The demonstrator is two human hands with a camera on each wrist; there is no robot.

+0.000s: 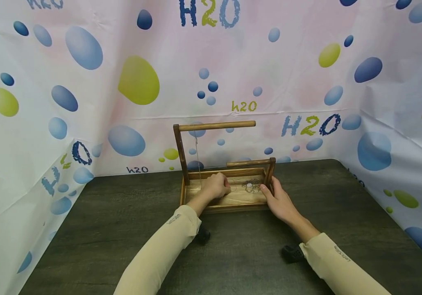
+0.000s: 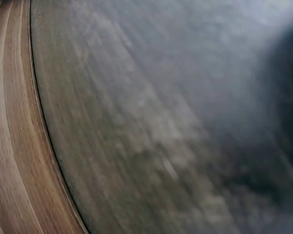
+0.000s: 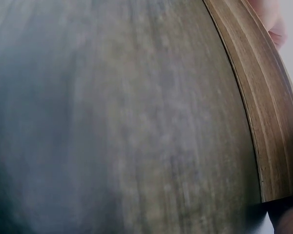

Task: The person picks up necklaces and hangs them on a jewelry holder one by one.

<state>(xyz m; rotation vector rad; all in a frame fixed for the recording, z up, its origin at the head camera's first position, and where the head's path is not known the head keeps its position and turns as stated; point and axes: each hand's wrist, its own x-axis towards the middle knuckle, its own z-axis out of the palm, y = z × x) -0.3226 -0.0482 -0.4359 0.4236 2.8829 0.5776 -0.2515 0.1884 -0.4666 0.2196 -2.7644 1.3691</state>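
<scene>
A wooden jewelry stand with a shallow tray base stands on the dark table. From its tall upper bar a thin necklace hangs down into the tray. My left hand reaches inside the tray with curled fingers, and a fine chain shows beside them; the fingertips are hidden. At the right end my right hand grips the stand's side, thumb over the tray edge and fingers outside. A small heap of chain jewelry with a whitish piece lies in the tray near that thumb.
The shorter lower bar juts left over the tray from the right post. Dark wood-grain table surrounds the stand. A printed curtain with coloured drops hangs close behind. Both wrist views show mostly the tray's front wall and tabletop.
</scene>
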